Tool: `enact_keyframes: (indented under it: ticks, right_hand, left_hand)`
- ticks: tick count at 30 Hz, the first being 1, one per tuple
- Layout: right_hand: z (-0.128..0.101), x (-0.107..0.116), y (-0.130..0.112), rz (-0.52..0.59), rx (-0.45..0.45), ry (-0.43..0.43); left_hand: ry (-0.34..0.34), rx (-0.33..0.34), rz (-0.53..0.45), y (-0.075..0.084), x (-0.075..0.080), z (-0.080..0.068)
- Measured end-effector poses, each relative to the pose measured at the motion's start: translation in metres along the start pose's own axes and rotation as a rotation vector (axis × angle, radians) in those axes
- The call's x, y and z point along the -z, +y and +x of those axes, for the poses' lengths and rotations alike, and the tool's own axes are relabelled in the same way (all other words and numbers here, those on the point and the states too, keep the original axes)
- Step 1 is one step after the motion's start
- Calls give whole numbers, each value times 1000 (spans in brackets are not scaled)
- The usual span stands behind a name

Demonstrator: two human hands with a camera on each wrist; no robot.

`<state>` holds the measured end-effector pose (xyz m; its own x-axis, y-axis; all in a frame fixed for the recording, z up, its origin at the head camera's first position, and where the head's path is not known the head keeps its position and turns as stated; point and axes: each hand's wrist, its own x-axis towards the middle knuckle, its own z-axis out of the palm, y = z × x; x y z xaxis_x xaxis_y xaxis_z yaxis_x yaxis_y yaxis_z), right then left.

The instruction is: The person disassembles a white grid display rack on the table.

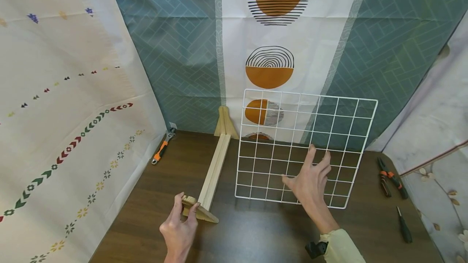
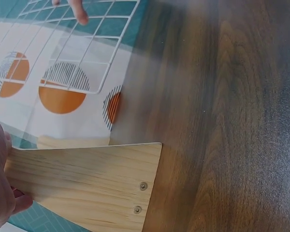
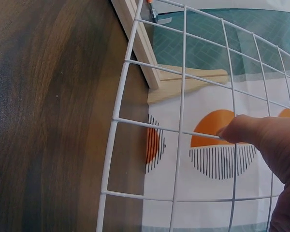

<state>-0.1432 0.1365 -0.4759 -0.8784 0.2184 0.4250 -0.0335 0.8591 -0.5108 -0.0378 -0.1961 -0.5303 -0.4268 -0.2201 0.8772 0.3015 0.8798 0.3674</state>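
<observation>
A pale wooden stand lies on the table: a long grooved bar [image 1: 215, 173] with a flared end piece [image 1: 224, 123] at the far end and another end piece [image 1: 206, 214] at the near end. My left hand [image 1: 179, 228] pinches the narrow top of the near end piece, which shows two screw heads [image 2: 143, 186] in the left wrist view. To the right of the bar, my right hand [image 1: 310, 184] holds a white wire grid panel [image 1: 291, 145], tilted upright. In the right wrist view the thumb [image 3: 253, 129] lies against a wire; the other fingers are out of that view.
An adjustable wrench [image 1: 163, 147] with an orange handle lies at the back left. On the right are pliers [image 1: 395, 180] and a dark-handled screwdriver [image 1: 404, 226]. Patterned cloths hang behind and beside the brown table [image 1: 252, 238].
</observation>
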Motion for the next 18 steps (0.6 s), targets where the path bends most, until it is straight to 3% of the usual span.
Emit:
enact_keyframes:
  ticks: [18]
  right_hand:
    - [-3, -3, 2, -18, 10, -15]
  left_hand:
    - [1, 20, -10, 1, -3, 0]
